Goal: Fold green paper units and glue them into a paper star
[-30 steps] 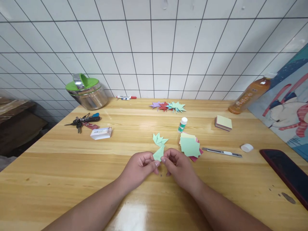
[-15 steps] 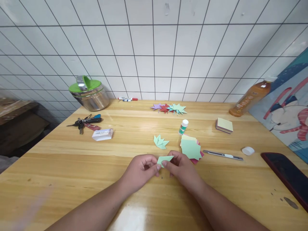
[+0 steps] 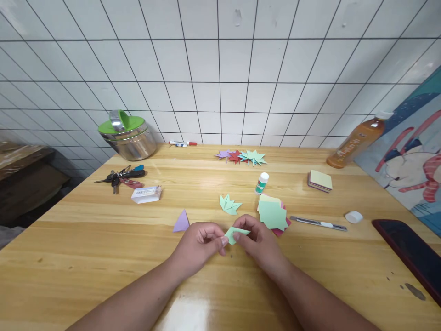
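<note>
Between my two hands is a small folded piece of light green paper (image 3: pixel 234 233). My left hand (image 3: pixel 200 243) pinches its left end with thumb and fingers. From the other side my right hand (image 3: pixel 260 241) grips it, the thumb pressed on its upper face. Just beyond them lies a fan-shaped green folded paper (image 3: pixel 230 205) with several points. A purple paper triangle (image 3: pixel 181 221) rests on the table by my left knuckles. Beside my right hand is a loose stack of coloured paper squares (image 3: pixel 272 214), a green one on top.
Behind the stack stands a glue stick (image 3: pixel 262 183); right of it lies a utility knife (image 3: pixel 319 223). A white cap (image 3: pixel 353 217) and a phone (image 3: pixel 409 257) are farther right. Folded paper stars (image 3: pixel 241 156) lie near the wall. Keys (image 3: pixel 126 175) and a small box (image 3: pixel 146 194) are left.
A purple triangle now lies left of my left hand; earlier only a faint purple streak showed at the lower left. The green paper has tilted slightly in my fingers.
</note>
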Available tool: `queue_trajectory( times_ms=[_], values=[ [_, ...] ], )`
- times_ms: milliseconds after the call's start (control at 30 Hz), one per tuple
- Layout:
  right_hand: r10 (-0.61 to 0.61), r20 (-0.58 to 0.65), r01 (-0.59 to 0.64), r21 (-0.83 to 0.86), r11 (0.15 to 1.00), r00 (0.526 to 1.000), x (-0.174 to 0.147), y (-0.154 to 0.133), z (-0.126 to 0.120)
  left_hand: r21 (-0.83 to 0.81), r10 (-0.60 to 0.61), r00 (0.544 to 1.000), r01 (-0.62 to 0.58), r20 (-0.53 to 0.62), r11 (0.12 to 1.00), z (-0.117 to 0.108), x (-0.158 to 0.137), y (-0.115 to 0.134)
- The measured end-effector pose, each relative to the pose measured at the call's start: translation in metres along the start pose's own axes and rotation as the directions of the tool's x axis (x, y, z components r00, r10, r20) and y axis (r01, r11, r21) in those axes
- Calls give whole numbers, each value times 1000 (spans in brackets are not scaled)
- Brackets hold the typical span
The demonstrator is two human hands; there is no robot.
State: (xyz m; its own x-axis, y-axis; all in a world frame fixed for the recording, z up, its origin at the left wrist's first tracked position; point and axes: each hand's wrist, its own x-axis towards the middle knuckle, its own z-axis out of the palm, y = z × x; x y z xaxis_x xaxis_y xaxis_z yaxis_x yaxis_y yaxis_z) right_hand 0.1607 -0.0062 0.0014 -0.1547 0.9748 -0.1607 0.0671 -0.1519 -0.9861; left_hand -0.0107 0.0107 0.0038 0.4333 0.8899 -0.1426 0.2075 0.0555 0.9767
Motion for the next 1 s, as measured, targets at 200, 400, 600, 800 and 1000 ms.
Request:
queue_trajectory(
  times_ms=[200, 400, 600, 800, 1000],
  values=[
    [-13, 27, 11, 69, 998, 1000, 1, 2, -1, 12, -28, 999, 27, 33, 1000, 2, -2, 1],
    [-7, 22, 7, 28, 1000, 1000, 2, 3, -2, 6, -57, 998, 57, 19, 998, 3, -1, 0],
    [35, 6, -35, 3, 999, 999, 5, 10, 1, 17, -50, 996, 51, -75, 999, 2, 3, -2],
    [15, 5, -15, -15, 1000, 1000, 7, 10, 2, 32, -51, 993, 54, -104, 998, 1, 6, -1],
    [-9, 11, 10, -18, 1000, 1000, 7, 12, 3, 52, -29, 995, 34, -93, 998, 1, 5, -2]
  ],
)
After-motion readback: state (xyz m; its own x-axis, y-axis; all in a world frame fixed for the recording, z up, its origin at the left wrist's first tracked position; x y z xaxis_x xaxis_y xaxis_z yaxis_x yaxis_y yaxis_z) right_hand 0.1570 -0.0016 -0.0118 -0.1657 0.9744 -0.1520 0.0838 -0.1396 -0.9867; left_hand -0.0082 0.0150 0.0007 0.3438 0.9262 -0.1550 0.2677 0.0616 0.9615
